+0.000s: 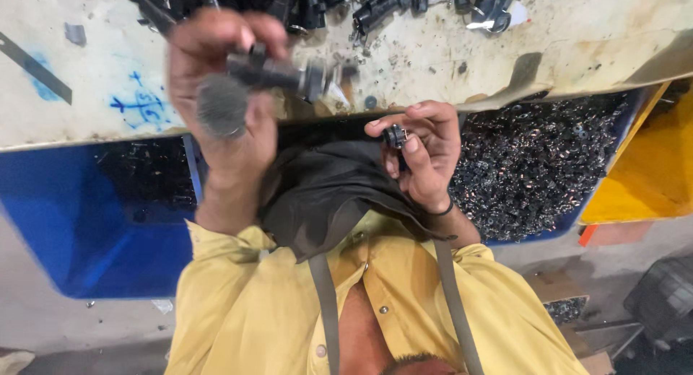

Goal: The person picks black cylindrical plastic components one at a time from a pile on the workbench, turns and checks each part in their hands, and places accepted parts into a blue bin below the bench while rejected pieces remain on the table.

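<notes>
- Our left hand (224, 64) gripped a dark metal tool (271, 72) above the counter (577, 36).
- Our right hand (426, 155) pinched a small black part (395, 136); we judged a loose pinch could drop it into the bin of shavings (534, 166).

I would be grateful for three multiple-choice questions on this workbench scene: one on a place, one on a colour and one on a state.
1. Where do the small dark metal parts lie heaped?
A. in the blue bin at the right
B. on the floor
C. on top of the bench

2. What colour is the shirt?
A. red
B. yellow
C. white

3. How is the right hand?
A. flat on the bench
B. empty and open
C. pinching a small black part

Answers:
1. A, the heap fills the bin below the bench edge.
2. B, collar and sleeves are yellow.
3. C, thumb and fingers close on the part.
</notes>
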Demonstrator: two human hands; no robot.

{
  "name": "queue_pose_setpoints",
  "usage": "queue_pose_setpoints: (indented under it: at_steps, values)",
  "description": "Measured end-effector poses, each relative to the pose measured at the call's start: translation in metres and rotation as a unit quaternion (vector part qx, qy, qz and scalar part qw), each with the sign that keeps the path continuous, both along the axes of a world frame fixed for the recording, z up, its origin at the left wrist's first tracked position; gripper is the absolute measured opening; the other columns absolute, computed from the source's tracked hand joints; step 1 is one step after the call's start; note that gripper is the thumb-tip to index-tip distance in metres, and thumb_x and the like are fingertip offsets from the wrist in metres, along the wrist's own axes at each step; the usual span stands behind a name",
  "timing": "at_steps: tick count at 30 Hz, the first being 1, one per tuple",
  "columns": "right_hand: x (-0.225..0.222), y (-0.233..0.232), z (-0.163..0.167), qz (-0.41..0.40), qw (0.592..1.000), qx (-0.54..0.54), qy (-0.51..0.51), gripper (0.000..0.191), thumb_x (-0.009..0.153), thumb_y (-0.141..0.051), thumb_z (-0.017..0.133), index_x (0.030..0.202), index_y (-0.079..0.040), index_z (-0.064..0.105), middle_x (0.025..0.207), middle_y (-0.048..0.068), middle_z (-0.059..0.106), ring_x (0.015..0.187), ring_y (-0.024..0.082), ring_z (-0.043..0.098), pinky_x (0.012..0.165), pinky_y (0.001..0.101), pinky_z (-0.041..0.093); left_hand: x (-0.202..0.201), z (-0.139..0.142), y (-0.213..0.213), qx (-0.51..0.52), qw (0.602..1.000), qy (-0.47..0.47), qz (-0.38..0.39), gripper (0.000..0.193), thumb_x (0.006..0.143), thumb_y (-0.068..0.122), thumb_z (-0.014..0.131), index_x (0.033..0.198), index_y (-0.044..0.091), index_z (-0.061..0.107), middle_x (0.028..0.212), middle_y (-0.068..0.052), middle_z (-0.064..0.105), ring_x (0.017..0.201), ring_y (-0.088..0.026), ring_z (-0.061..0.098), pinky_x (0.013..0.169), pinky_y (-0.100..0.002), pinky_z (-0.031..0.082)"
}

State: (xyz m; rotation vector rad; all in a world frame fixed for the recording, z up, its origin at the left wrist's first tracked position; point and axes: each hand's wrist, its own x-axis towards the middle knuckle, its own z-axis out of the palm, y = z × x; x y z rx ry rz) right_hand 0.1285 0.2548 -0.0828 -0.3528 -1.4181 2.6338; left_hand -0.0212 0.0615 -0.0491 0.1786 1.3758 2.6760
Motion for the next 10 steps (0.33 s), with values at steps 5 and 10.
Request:
queue_pose_setpoints:
  at_steps: [5,10]
  values:
    - [-0.01,0.007,0.008,-0.008,0.999,0.047,0.018,0.017,0.114,-0.016,0.06,0.125,-0.006,0.052,0.113,0.027,0.071,0.066,0.011,0.058,0.057,0.021,0.045,0.04,-0.016,0.007,0.245,0.916,-0.296,-0.116,0.029,0.111,0.04,0.047,0.114,0.012,0.057,0.093,-0.006,0.06,0.087,-0.027,0.067,0.079,-0.039,0.054]
    - [-0.016,0.019,0.018,0.039,0.96,0.271,0.064,0.014,0.111,-0.018,0.06,0.122,-0.009,0.058,0.113,0.026,0.071,0.094,0.027,0.073,0.079,0.031,0.057,0.085,-0.041,0.011,-0.203,0.961,0.008,-0.188,0.036,0.11,0.033,0.061,0.139,0.019,0.044,0.108,-0.009,0.065,0.088,-0.025,0.069,0.083,-0.038,0.056]
